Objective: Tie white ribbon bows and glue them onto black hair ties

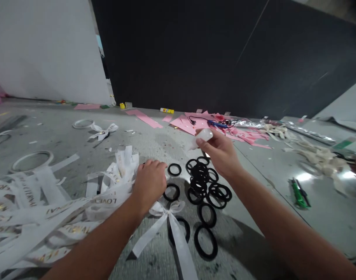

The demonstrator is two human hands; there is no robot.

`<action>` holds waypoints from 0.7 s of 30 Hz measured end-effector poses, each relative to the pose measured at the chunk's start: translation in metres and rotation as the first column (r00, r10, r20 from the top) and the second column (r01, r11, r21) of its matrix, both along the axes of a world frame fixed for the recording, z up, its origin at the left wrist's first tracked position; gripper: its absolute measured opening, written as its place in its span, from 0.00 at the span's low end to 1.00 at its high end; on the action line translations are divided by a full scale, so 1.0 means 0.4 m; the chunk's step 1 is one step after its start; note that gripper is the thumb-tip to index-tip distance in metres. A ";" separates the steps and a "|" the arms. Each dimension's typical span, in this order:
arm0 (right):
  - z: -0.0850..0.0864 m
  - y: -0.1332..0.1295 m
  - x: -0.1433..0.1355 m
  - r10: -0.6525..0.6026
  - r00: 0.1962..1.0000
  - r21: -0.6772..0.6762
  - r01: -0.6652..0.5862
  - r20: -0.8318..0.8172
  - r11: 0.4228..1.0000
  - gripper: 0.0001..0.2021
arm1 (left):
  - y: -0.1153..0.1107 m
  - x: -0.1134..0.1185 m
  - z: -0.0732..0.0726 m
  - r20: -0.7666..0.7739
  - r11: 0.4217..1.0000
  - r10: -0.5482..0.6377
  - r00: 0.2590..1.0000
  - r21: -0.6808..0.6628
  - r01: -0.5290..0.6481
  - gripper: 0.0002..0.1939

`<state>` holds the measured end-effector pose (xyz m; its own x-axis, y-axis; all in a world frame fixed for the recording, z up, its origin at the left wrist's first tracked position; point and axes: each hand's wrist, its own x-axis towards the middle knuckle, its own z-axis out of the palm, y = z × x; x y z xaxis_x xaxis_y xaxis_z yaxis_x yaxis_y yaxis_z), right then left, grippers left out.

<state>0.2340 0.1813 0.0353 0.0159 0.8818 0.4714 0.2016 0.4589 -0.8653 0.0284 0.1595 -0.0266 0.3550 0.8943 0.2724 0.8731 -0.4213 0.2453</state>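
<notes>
My right hand [220, 151] is closed around a small translucent white bottle [205, 135], held tilted above a heap of black rings [199, 175]. My left hand [151, 181] is low over the table with its fingers curled in; whatever is under them is hidden. Beside it on the right lie two single black rings [174, 169]. A tied white ribbon bow [168, 213] rests below the left hand, its tails hanging toward me, and one tail crosses another black ring [187, 229]. Printed white ribbons [79, 210] are piled to the left of my left hand.
A green-handled cutter [299, 194] lies at right, near cream fabric strips [320, 155]. Pink sheets [186, 123], a blue tool [217, 124] and a yellow glue stick [167, 111] lie along the dark panel [178, 54]. White rings [32, 161] and another bow [102, 133] are at left.
</notes>
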 end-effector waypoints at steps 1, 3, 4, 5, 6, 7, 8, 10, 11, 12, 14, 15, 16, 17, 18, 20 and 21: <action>0.014 0.014 -0.008 0.031 0.999 -0.003 -0.031 -0.013 1.000 0.12 | 0.000 0.000 -0.001 0.012 1.000 -0.008 1.000 -0.006 0.008 0.14; 0.033 0.034 -0.018 0.070 0.996 -0.006 -0.070 -0.050 0.998 0.11 | 0.001 0.000 -0.002 0.037 0.998 -0.066 0.997 -0.023 0.067 0.15; 0.038 0.037 -0.019 0.082 0.995 -0.015 -0.083 -0.062 0.996 0.11 | 0.001 0.000 -0.002 0.046 0.994 -0.104 0.993 -0.028 0.106 0.15; 0.041 0.037 -0.018 0.091 0.994 -0.029 -0.093 -0.064 0.995 0.10 | 0.001 0.001 -0.002 0.047 0.989 -0.141 0.989 -0.032 0.143 0.15; 0.042 0.033 -0.014 0.097 0.994 -0.048 -0.100 -0.054 0.994 0.10 | 0.001 0.003 -0.001 0.042 0.985 -0.169 0.985 -0.040 0.170 0.15; 0.042 0.028 -0.009 0.101 0.994 -0.071 -0.104 -0.038 0.992 0.10 | 0.000 0.005 0.000 0.033 0.982 -0.178 0.983 -0.050 0.180 0.15; 0.042 0.021 -0.003 0.103 0.994 -0.095 -0.105 -0.019 0.990 0.10 | -0.002 0.008 0.002 0.019 0.982 -0.174 0.984 -0.065 0.175 0.14; 0.042 0.009 0.009 0.095 0.995 -0.129 -0.093 0.009 0.987 0.11 | -0.006 0.015 0.006 -0.011 0.982 -0.160 0.987 -0.104 0.158 0.14; 0.042 0.006 0.014 0.087 0.996 -0.136 -0.084 0.016 0.987 0.12 | -0.009 0.019 0.008 -0.019 0.981 -0.156 0.988 -0.120 0.152 0.14; 0.044 0.005 0.018 0.079 0.997 -0.138 -0.075 0.020 0.988 0.12 | -0.011 0.022 0.010 -0.017 0.979 -0.156 0.988 -0.132 0.152 0.15; 0.048 0.007 0.023 0.063 0.997 -0.126 -0.058 0.034 0.990 0.14 | -0.013 0.027 0.010 0.007 0.975 -0.168 0.986 -0.145 0.167 0.15; 0.050 0.009 0.025 0.055 0.997 -0.116 -0.048 0.053 0.992 0.14 | -0.012 0.028 0.009 0.023 0.975 -0.170 0.985 -0.142 0.171 0.14; 0.051 0.010 0.025 0.046 0.996 -0.107 -0.038 0.077 0.994 0.14 | -0.011 0.028 0.007 0.036 0.976 -0.166 0.985 -0.135 0.170 0.13; 0.052 0.011 0.025 0.038 0.994 -0.096 -0.028 0.104 0.995 0.14 | -0.008 0.028 0.004 0.044 0.979 -0.158 0.986 -0.124 0.163 0.12; 0.052 0.010 0.024 0.030 0.991 -0.084 -0.019 0.132 0.996 0.14 | -0.006 0.027 0.000 0.048 0.982 -0.149 0.988 -0.108 0.154 0.11; 0.051 0.006 0.020 0.027 0.983 -0.059 -0.016 0.183 0.998 0.13 | -0.001 0.025 -0.008 0.052 0.988 -0.138 0.989 -0.069 0.141 0.12; 0.048 0.003 0.017 0.029 0.979 -0.048 -0.019 0.204 0.999 0.13 | 0.001 0.024 -0.011 0.053 0.989 -0.137 0.989 -0.050 0.140 0.14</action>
<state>0.2410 0.1825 0.0545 -0.0981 0.9015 0.4215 0.3658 0.4266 -0.8272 0.0381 0.1601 -0.0311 0.4638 0.8513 0.2454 0.7936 -0.5224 0.3121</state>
